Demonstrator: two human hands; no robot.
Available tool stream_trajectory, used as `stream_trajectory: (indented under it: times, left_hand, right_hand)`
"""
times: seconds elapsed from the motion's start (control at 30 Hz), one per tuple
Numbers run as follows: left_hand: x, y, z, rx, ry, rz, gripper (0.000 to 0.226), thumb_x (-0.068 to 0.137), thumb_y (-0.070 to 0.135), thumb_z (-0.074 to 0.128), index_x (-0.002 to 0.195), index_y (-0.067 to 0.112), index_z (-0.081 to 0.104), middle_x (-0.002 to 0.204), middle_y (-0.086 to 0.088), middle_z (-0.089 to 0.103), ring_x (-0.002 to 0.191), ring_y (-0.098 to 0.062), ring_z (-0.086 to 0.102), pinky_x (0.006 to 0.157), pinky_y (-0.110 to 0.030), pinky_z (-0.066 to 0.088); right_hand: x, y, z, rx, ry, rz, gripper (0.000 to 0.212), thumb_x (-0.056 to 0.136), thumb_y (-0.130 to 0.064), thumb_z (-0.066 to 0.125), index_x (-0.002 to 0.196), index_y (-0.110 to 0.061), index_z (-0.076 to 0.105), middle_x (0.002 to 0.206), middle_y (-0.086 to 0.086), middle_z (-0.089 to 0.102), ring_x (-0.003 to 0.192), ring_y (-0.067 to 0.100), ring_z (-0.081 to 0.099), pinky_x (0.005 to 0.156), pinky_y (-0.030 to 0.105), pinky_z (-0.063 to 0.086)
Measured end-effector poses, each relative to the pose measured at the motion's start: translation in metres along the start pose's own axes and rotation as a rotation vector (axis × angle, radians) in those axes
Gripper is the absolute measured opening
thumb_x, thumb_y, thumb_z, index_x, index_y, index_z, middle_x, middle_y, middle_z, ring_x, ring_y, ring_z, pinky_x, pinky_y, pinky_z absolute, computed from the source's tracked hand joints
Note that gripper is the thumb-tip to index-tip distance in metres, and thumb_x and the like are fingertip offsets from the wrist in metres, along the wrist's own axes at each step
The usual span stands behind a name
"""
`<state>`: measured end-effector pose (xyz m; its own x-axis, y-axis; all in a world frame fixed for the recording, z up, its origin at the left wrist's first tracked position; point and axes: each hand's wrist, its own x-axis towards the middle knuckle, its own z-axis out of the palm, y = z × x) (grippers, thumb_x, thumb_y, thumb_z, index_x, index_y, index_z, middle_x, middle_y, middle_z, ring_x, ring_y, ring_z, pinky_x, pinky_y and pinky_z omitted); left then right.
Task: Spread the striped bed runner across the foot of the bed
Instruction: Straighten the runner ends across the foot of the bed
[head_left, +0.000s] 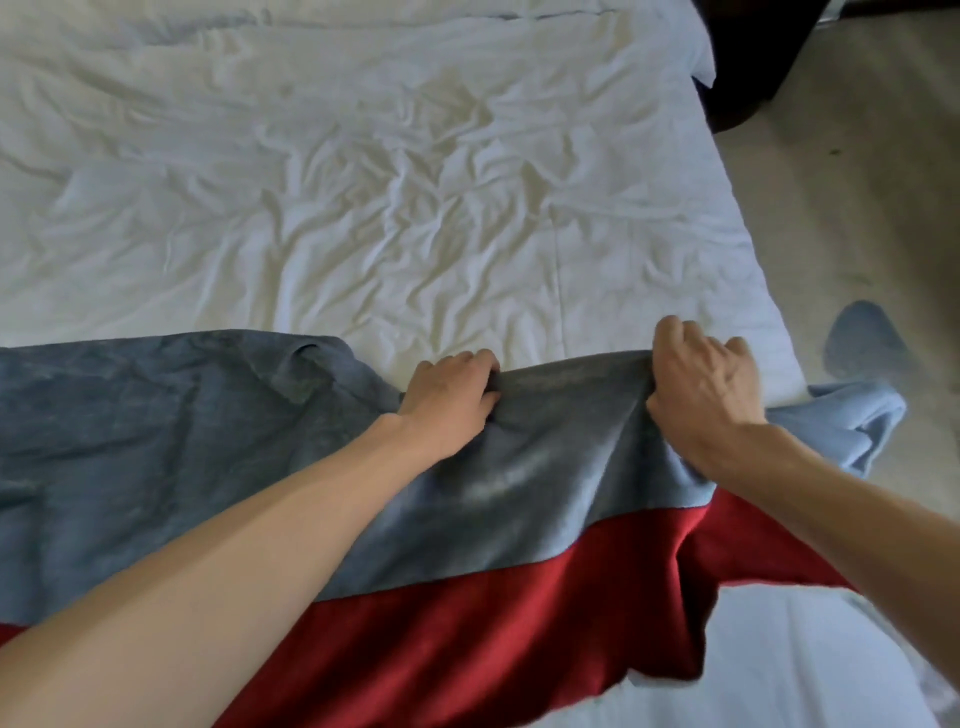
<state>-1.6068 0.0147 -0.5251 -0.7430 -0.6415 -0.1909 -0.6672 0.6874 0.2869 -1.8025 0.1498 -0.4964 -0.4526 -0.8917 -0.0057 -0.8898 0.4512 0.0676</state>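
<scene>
Head view shows the runner (171, 441) lying at the near end of the bed (363, 182). It looks soft and floppy. The left hand (449, 397) and right hand (701, 387) both bunch its far blue edge, a good place to pull

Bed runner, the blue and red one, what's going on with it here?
A person's left hand and right hand each grip the far blue edge of the striped bed runner. It lies across the rumpled white bedding, wrinkled, with its right end bunched and spilling past the bedding's right edge. It is not yet spread flat.
</scene>
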Motion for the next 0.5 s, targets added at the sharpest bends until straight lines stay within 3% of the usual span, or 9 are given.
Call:
stream_trajectory:
  times: [0.23, 0.37, 0.5]
  left_hand:
    - [0.030, 0.006, 0.004, 0.115, -0.032, -0.050, 0.037, 0.096, 0.035, 0.045, 0.126, 0.014, 0.047, 0.118, -0.006, 0.056, 0.107, -0.025, 0.053, 0.091, -0.041, 0.039]
    - [0.041, 0.005, 0.009, 0.130, -0.110, -0.015, 0.025, 0.095, 0.035, 0.047, 0.110, 0.017, 0.052, 0.108, -0.003, 0.054, 0.100, -0.023, 0.052, 0.090, -0.041, 0.039]
    - [0.046, 0.002, 0.013, 0.092, -0.101, 0.036, 0.014, 0.097, 0.030, 0.042, 0.091, 0.018, 0.045, 0.090, 0.001, 0.054, 0.081, -0.019, 0.052, 0.079, -0.036, 0.038]
  right_hand:
    - [0.014, 0.033, 0.002, -0.093, -0.032, 0.074, 0.033, 0.072, -0.008, 0.059, 0.082, -0.015, 0.029, 0.075, 0.003, 0.043, 0.059, 0.022, 0.035, 0.070, 0.035, 0.025]
    - [0.017, 0.032, 0.012, 0.016, -0.141, 0.032, 0.008, 0.077, -0.021, 0.048, 0.077, -0.017, 0.041, 0.078, 0.000, 0.045, 0.068, 0.022, 0.039, 0.077, 0.037, 0.030]
    - [0.028, 0.027, 0.016, 0.112, -0.080, -0.058, 0.043, 0.091, -0.035, 0.039, 0.054, -0.014, 0.044, 0.065, -0.001, 0.046, 0.066, 0.020, 0.044, 0.082, 0.038, 0.037]
